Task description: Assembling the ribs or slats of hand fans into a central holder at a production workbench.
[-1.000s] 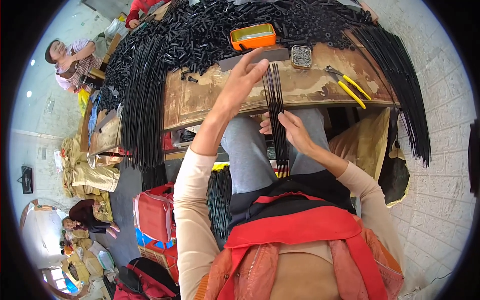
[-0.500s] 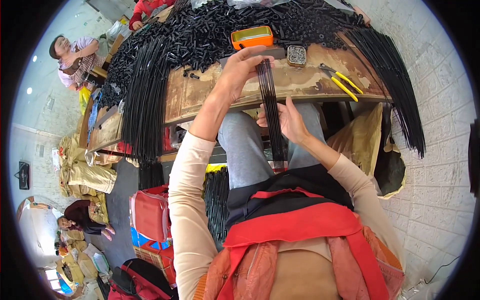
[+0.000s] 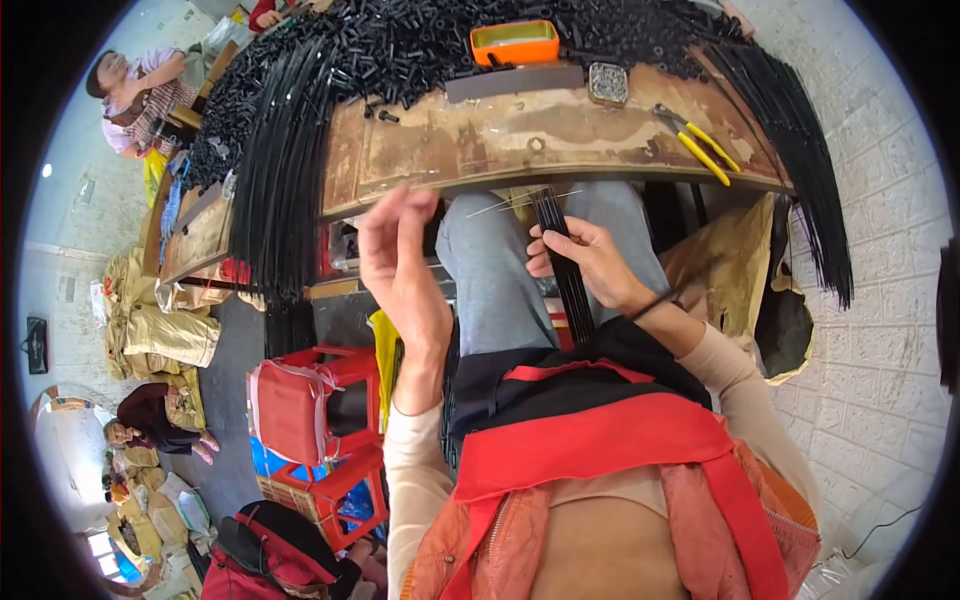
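Note:
My right hand (image 3: 588, 262) grips a bundle of long black rods (image 3: 560, 250) that runs from the bench edge down over my lap. My left hand (image 3: 400, 265) is raised in front of the worn wooden bench (image 3: 520, 140), fingers pinched on a thin pale wire (image 3: 520, 200) that stretches across to the top of the bundle. More long black rods (image 3: 280, 170) hang over the bench's left end, and others (image 3: 800, 140) over its right end. A heap of short black tube pieces (image 3: 400, 50) covers the back of the bench.
An orange tray (image 3: 514, 42), a small square tin (image 3: 607, 82) and yellow-handled pliers (image 3: 700, 145) lie on the bench. Red plastic stools (image 3: 310, 420) stand at my left. A seated person (image 3: 135, 85) works at far left; another (image 3: 155, 420) sits on the floor among sacks.
My left hand has come back off the bench top toward me, drawing the thin wire. The rod bundle and my right hand have dropped lower, toward my lap.

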`<state>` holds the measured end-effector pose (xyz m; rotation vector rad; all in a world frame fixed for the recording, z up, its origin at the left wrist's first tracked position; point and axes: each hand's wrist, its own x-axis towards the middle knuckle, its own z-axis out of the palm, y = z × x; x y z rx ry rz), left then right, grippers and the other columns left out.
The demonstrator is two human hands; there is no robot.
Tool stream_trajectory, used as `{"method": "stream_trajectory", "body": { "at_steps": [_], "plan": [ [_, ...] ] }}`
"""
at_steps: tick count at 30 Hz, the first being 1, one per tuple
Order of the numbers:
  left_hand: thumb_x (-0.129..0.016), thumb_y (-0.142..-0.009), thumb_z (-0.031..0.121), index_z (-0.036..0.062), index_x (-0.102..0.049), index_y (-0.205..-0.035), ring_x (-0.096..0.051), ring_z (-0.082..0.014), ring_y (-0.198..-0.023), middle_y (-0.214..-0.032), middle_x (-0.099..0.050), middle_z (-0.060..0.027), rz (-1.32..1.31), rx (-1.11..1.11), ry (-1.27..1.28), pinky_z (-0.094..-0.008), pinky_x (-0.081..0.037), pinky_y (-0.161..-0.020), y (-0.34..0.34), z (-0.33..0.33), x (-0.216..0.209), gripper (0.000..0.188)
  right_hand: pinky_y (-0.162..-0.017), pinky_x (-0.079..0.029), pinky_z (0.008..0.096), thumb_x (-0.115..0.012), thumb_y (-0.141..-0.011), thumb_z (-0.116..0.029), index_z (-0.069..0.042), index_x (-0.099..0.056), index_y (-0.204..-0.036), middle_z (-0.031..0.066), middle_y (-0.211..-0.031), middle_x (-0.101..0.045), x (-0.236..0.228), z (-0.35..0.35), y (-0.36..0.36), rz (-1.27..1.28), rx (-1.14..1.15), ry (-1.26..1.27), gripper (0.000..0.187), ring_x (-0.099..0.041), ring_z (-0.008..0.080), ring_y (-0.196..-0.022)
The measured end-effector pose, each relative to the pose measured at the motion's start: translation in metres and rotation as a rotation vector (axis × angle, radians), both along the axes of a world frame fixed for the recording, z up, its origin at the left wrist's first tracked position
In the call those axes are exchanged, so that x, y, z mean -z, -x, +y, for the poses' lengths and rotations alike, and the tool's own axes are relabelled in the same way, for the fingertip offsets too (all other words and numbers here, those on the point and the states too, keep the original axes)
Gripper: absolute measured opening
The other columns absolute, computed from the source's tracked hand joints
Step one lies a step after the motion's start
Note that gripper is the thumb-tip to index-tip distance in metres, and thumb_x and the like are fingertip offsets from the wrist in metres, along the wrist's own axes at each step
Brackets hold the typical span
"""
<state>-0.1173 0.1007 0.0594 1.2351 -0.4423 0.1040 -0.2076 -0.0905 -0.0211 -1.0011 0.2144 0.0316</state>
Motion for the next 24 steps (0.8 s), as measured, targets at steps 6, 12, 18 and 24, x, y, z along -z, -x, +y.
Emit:
{"method": "stream_trajectory", "body": {
  "at_steps": [6, 12, 18, 24],
  "plan": [
    [-0.045, -0.102, 0.036, -0.0048, -0.033, -0.141, -0.05, -0.0323, -0.127, -0.137, -0.047, -0.0259, 0.478, 0.303, 0.091, -0.0435, -0.045, -0.102, 0.031, 0.005, 0.068, 0.058, -0.077, -0.058, 0.0349, -0.057, -0.097, -0.016, 0.003, -0.058, -0.114, 0.0136, -0.097, -0.066, -0.009, 0.016, 0.01, 0.068, -0.029, -0.01, 0.026, -0.069, 0.0228, -0.083],
    [-0.05, -0.101, 0.028, -0.009, -0.051, -0.127, -0.063, -0.0314, -0.11, -0.119, -0.061, -0.0244, 0.594, 0.294, 0.014, -0.0384, -0.052, -0.095, 0.012, -0.011, 0.056, 0.045, -0.076, -0.058, 0.0344, -0.057, -0.096, -0.016, 0.004, -0.058, -0.114, 0.0143, -0.094, -0.067, -0.011, 0.02, 0.004, 0.046, -0.025, 0.048, 0.026, -0.069, 0.0223, -0.08],
    [-0.052, -0.1, 0.024, -0.009, -0.058, -0.117, -0.067, -0.0306, -0.102, -0.111, -0.065, -0.0232, 0.643, 0.24, 0.04, -0.038, -0.055, -0.091, 0.01, -0.016, 0.052, 0.038, -0.075, -0.058, 0.0329, -0.057, -0.097, -0.015, 0.004, -0.058, -0.115, 0.0143, -0.094, -0.067, -0.007, 0.018, 0.001, 0.051, -0.017, -0.001, 0.027, -0.069, 0.0217, -0.08],
    [-0.052, -0.1, 0.024, -0.0091, -0.058, -0.117, -0.067, -0.0306, -0.101, -0.111, -0.065, -0.0243, 0.632, 0.216, 0.035, -0.0386, -0.056, -0.088, 0.01, -0.016, 0.054, 0.038, -0.075, -0.057, 0.0325, -0.057, -0.097, -0.016, 0.004, -0.058, -0.115, 0.0142, -0.094, -0.067, -0.007, 0.017, -0.001, 0.045, -0.026, -0.005, 0.027, -0.069, 0.0221, -0.081]
  ]
}}
